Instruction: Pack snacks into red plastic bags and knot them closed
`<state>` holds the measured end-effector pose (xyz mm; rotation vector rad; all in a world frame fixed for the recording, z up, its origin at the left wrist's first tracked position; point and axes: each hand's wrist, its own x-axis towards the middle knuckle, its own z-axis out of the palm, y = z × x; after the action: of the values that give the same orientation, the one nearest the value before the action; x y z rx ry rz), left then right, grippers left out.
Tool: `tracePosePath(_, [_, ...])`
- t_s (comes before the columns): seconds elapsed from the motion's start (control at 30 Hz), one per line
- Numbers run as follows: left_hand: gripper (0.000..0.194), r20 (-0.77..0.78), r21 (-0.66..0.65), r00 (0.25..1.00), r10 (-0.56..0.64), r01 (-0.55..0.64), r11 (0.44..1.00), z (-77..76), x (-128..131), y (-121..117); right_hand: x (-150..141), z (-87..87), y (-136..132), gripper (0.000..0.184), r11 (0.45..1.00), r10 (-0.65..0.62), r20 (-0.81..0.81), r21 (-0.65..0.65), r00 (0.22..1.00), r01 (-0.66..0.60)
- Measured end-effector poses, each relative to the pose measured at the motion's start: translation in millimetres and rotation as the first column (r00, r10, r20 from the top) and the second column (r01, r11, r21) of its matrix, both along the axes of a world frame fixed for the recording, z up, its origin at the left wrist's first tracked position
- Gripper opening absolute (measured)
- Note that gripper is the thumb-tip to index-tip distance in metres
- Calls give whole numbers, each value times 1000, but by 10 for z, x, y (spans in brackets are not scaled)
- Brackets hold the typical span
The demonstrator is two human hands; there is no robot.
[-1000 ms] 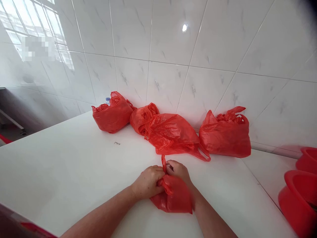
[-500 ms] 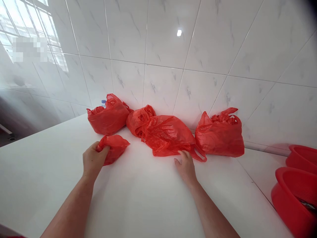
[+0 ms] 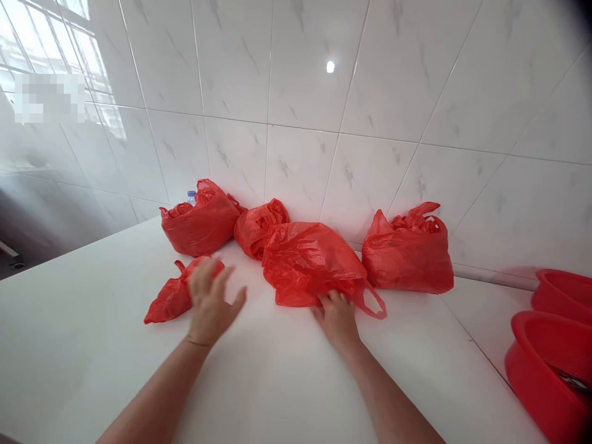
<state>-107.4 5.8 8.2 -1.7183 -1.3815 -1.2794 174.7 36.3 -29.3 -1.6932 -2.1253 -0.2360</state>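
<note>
A small red plastic bag (image 3: 171, 299) lies on the white table at the left, partly hidden by my left hand (image 3: 211, 305). That hand is empty, slightly blurred, with its fingers spread. My right hand (image 3: 337, 317) has its fingers curled onto the near edge of a loose, crumpled red plastic bag (image 3: 314, 259) in the middle. The bag's handle loop (image 3: 372, 302) sticks out to the right of my fingers. Behind the loose bag, to the left, is a bunched red plastic bundle (image 3: 259, 228).
Filled red plastic bags stand against the tiled wall, one at the left (image 3: 201, 225) and one at the right (image 3: 407, 259). A blue-capped bottle (image 3: 191, 197) shows behind the left one. Red plastic basins (image 3: 531, 345) stand at the far right.
My left hand has let go of the small bag, which now lies further left, and has moved right with fingers spread. My right hand has closed on the loose bag's edge and drawn it slightly nearer.
</note>
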Motion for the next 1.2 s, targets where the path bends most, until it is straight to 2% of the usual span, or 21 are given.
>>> tracePosePath(0.03, [49,-61,-81,992,-113,108,991,-31,139,-8,-30,6,-40,28,1000,12,5,12,1000,-12])
tracePosePath(0.1, [53,-120,-239,944,-308,273,932,-102,407,21,-78,3,-119,24,998,53,2,33,999,-53])
tracePosePath(0.17, [60,-35,-353,898,-439,400,846,-170,637,118,-98,-16,-198,21,994,102,-10,49,995,-101])
tracePosePath(0.2, [61,92,-387,886,-454,451,804,-199,730,189,-96,-30,-235,20,991,122,-16,55,992,-121])
tracePosePath(0.23, [57,258,-410,866,-428,499,763,-225,806,268,-88,-44,-268,19,989,137,-22,62,990,-135])
tracePosePath(0.3, [35,571,-420,769,-288,574,703,-273,907,431,-61,-67,-321,16,986,154,-39,70,987,-151])
tracePosePath(0.37, [12,729,-405,664,-167,615,677,-317,947,560,-35,-71,-348,16,986,153,-68,80,986,-147])
tracePosePath(0.47, [8,805,-360,579,-129,649,670,-367,929,639,-17,-35,-336,21,984,140,-138,130,980,-122])
tracePosePath(0.6, [24,874,-278,464,-144,721,635,-360,874,596,-4,31,-251,30,986,109,-212,149,971,-78])
tracePosePath(0.7, [34,949,-157,287,-126,783,602,-327,860,562,26,53,-170,43,998,49,-266,57,963,-35])
tracePosePath(0.77, [36,980,-78,174,-100,790,608,-316,862,558,49,59,-125,53,1000,24,-277,1,961,-25])
tracePosePath(0.8, [36,984,-58,148,-96,787,615,-316,866,559,58,62,-107,57,999,13,-268,-26,963,-20])
tracePosePath(0.87, [37,982,-50,150,-113,788,614,-321,876,558,71,64,-81,61,996,-20,-217,-93,976,0])
tracePosePath(0.9, [39,977,-41,158,-144,801,597,-324,882,555,75,63,-72,59,991,-39,-183,-132,982,15])
tracePosePath(1.0, [45,924,-30,211,-318,871,490,-319,896,523,80,51,-61,42,978,-78,-125,-201,989,52])
tracePosePath(1.1, [54,824,-135,324,-465,909,394,-307,905,463,87,37,-70,23,986,-51,-177,-166,983,21])
tracePosePath(1.2, [58,730,-316,474,-492,873,372,-300,924,415,92,40,-110,16,994,30,-277,-91,961,-57])
